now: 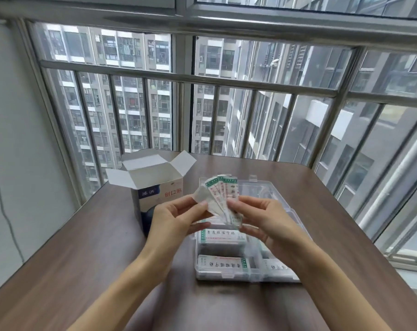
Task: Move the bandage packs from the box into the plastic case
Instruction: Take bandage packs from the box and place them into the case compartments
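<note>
A brown table point(83, 259) stands beside barred windows point(226, 91).

Both bare forearms are reaching forward from the bottom edge of the view and angling in toward each other, so the two hands are meeting near the middle, raised above the worktop. The left hand point(176, 217) is turning its palm toward the right, with its thumb on top and its fingers curling underneath, pinching what it is gripping between them. The right hand point(265, 222) is facing it, palm turned left, thumb and forefinger closing in a pinch while the remaining fingers are spreading loosely below. The fingertips of the two hands are sitting just beside each other, and both wrists are staying roughly straight.
</note>
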`<state>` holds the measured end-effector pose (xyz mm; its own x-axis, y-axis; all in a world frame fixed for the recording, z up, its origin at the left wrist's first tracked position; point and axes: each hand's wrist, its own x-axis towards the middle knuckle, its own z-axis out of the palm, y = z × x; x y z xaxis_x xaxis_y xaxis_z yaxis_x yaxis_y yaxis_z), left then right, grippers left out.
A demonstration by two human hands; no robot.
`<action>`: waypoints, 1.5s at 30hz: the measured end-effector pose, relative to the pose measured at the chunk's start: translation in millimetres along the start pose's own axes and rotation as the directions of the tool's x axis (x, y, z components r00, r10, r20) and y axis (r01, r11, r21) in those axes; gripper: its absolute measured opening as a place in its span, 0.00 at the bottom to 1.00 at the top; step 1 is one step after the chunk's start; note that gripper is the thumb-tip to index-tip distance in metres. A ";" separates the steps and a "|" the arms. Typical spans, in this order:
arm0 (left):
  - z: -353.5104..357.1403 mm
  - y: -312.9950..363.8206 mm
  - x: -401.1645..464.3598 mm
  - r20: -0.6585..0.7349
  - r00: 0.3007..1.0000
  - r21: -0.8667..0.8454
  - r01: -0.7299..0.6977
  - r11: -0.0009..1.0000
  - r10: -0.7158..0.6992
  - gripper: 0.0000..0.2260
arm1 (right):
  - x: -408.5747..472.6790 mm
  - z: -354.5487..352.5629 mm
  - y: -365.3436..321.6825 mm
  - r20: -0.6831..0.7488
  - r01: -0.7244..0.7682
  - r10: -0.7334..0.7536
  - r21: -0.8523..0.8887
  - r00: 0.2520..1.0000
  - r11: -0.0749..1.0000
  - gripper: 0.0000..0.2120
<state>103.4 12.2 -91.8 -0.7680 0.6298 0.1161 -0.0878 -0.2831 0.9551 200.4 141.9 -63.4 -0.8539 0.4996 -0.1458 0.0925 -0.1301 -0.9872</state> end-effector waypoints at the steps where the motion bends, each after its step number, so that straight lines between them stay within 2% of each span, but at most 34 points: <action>1: 0.2 0.2 -0.5 0.005 1.000 0.007 -0.020 1.000 0.020 0.07 | -2.4 -1.0 -0.5 -0.010 0.019 -0.019 -0.028 1.000 0.999 0.04; 5: 1.9 -0.6 -1.9 0.000 0.994 0.022 -0.113 0.993 0.113 0.07 | -6.1 -1.5 1.4 -0.040 0.084 -0.088 -0.095 0.995 0.992 0.05; 8: -2.8 2.3 -1.6 0.080 0.979 0.036 -0.193 0.981 0.189 0.05 | -2.4 -6.6 -2.6 -0.058 0.099 -0.099 0.010 0.993 0.995 0.07; 10: -9.1 3.3 0.3 0.178 0.956 0.162 -0.262 0.951 0.233 0.10 | -0.6 -14.9 -8.4 0.001 0.106 -0.106 0.020 0.994 0.994 0.12; 12: -12.3 4.9 1.9 0.249 0.940 0.250 -0.295 0.922 0.233 0.06 | -1.8 -22.2 -13.0 0.121 0.092 -0.092 0.004 0.988 0.996 0.13; 15: -14.4 5.0 2.6 0.316 0.932 0.205 -0.249 0.946 0.177 0.03 | -6.8 -22.6 -12.7 0.293 0.043 -0.028 -0.047 0.956 0.998 0.17; 17: -14.3 4.3 2.8 0.331 0.930 0.254 -0.252 0.934 0.161 0.04 | -9.0 -17.7 -9.8 0.311 0.045 -0.013 -0.097 0.950 0.994 0.16; 20: -14.3 6.7 1.4 0.300 0.947 0.307 -0.212 0.928 0.117 0.06 | -10.9 -11.5 -8.8 0.245 0.106 -0.064 -0.162 0.967 0.981 0.14; 24: -12.0 7.6 3.3 0.204 0.978 0.226 0.002 0.974 -0.049 0.14 | -10.8 -12.5 -8.5 0.122 0.172 -0.149 -0.212 0.981 0.962 0.14; 26: -12.7 9.9 5.4 0.175 0.978 0.159 0.087 0.983 -0.115 0.14 | -10.8 -11.8 -8.0 0.091 0.191 -0.173 -0.256 0.981 0.948 0.15; 28: -13.0 11.0 4.5 0.182 0.978 0.201 0.068 0.977 -0.105 0.13 | -11.4 -9.7 -8.1 0.102 0.217 -0.195 -0.297 0.975 0.930 0.14; 32: -16.1 11.3 2.5 0.250 0.968 0.425 -0.132 0.896 0.024 0.10 | -11.9 -9.1 -8.1 0.159 0.256 -0.207 -0.420 0.965 0.871 0.12; 36: -33.2 17.9 1.6 0.408 0.906 0.606 -0.178 0.775 -0.112 0.07 | -17.6 -14.1 -7.4 0.262 0.207 -0.071 -0.536 0.962 0.818 0.11; 40: -35.5 14.6 -1.3 0.399 0.907 0.729 -0.223 0.647 -0.137 0.07 | -19.1 -13.5 3.3 0.263 0.233 -0.071 -0.656 0.962 0.718 0.09; 45: -31.6 19.7 -7.5 0.445 0.895 0.768 -0.368 0.525 -0.022 0.08 | -19.4 -11.6 6.3 0.240 0.265 -0.121 -0.773 0.963 0.577 0.09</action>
<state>87.4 -21.0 -82.4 -0.4036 0.8919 0.2041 0.7236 0.1747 0.6677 223.5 141.3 -67.6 -0.9565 0.2916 -0.0058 0.2232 0.7192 -0.6580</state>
